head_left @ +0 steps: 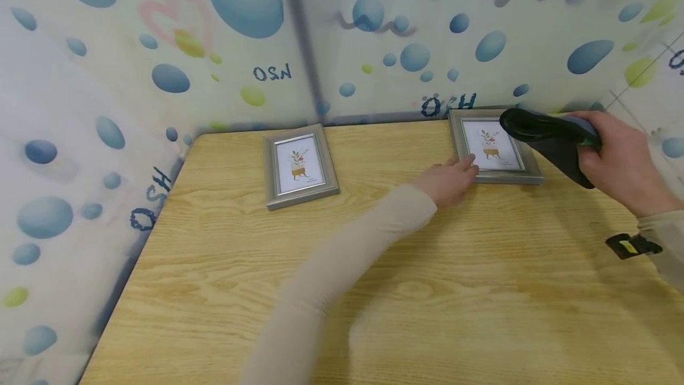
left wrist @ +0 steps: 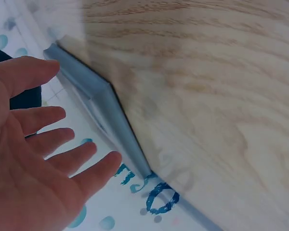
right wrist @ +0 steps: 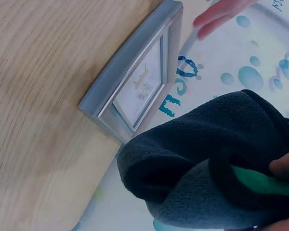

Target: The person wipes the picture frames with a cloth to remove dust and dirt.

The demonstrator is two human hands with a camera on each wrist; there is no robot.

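A silver-grey picture frame (head_left: pixel 497 146) with a potted-plant print lies at the table's back right. My left hand (head_left: pixel 447 184) is at its left side with the fingers spread and nothing held; in the right wrist view a gap shows between those fingers (right wrist: pixel 219 20) and the frame (right wrist: pixel 130 53). Over the frame's right edge, my right hand (head_left: pixel 627 162) grips a folded dark grey cloth (head_left: pixel 558 144). Its fold (right wrist: pixel 207 125) hangs loose ahead of the fingers, and a green part shows inside. The cloth covers part of the frame's right side in the head view.
A second, similar picture frame (head_left: pixel 301 165) lies to the left at the back of the wooden table (head_left: pixel 240 266). Walls covered with a blue-spotted sheet (head_left: pixel 374 52) rise directly behind the table and along its left side.
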